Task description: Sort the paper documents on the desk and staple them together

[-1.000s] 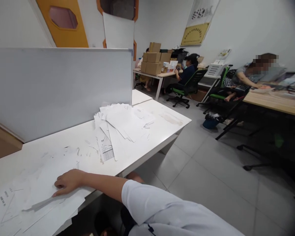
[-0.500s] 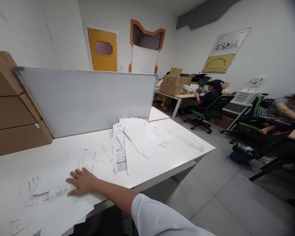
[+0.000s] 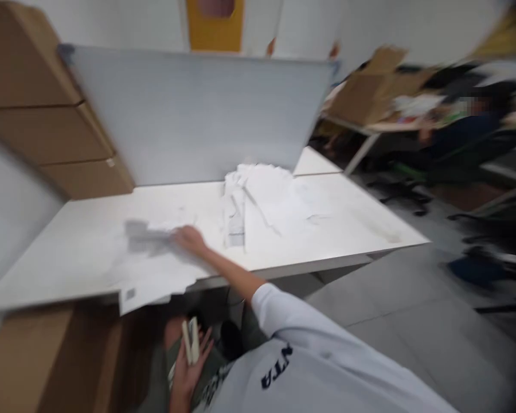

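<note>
Low in the view, near my lap, my left hand [image 3: 190, 367] is closed around a cream stapler [image 3: 191, 342] whose two long arms stand apart. My right hand [image 3: 190, 238] reaches over the white table with its fingers closed at the edge of a sheet of paper [image 3: 144, 236], which is smeared by motion. Beneath it, loose white papers [image 3: 155, 281] lie spread out, some hanging past the table's front edge. To the right of that hand is a messy heap of papers [image 3: 269, 201].
A whiteboard [image 3: 198, 115] stands along the back of the white table [image 3: 335, 223]. Stacked cardboard boxes [image 3: 30, 135] rise at the left, and another carton [image 3: 38, 355] is below the table. A co-worker [image 3: 464, 135] sits at a desk on the right.
The view has tilted down, bringing my left hand with the stapler into sight. My right hand, earlier spread flat on the papers, has closed on a sheet that is moving.
</note>
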Tool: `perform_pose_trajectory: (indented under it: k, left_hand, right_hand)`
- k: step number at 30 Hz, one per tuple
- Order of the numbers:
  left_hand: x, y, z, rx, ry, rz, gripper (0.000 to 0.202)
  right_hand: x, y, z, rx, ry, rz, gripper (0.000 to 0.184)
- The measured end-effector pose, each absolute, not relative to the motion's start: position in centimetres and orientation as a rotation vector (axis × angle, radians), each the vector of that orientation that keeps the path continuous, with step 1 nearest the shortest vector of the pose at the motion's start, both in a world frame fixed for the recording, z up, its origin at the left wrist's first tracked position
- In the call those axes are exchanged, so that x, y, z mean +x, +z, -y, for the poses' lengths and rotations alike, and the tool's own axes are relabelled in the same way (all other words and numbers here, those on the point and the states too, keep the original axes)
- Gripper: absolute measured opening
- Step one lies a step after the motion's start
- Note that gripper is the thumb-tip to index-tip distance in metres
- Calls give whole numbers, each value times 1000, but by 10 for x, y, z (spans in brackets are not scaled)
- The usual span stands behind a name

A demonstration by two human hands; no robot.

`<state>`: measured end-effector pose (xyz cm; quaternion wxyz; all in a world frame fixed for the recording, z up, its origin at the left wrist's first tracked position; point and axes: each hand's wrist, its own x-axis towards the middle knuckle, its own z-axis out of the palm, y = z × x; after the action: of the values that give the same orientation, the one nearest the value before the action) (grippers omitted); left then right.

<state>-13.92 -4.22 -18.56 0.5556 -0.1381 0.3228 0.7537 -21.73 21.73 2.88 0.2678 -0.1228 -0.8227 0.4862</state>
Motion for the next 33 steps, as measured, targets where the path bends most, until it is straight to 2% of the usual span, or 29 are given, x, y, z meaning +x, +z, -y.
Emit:
perform_pose_trajectory:
  k: [2,8,15,21,26,33]
  left_hand:
    - [-125,-184,62,-471,1804,-748,23]
    - [-114,-186,73,-471,1908,-660,37]
    - [-120,-185,73,-470,1854,-698,45]
    - [-124,-185,60,-466,1857,-704,44]
    - [-119,-180,51,-447,1867,-729,46]
    - [-111,-177,58,-438,1918,-750,42]
  right_hand:
    - [-197,29,-223,-428,1426,2060,40]
    - [-108,-14,-211,-729,1627,1240,36]
    - [-34,-49,-194,-841,1864,761,39]
    - [2,-55,-207,-820,2039,781,55]
    - [17,-60,-206,-912,2078,868,31]
    - [28,-69,-203,-941,2039,869,29]
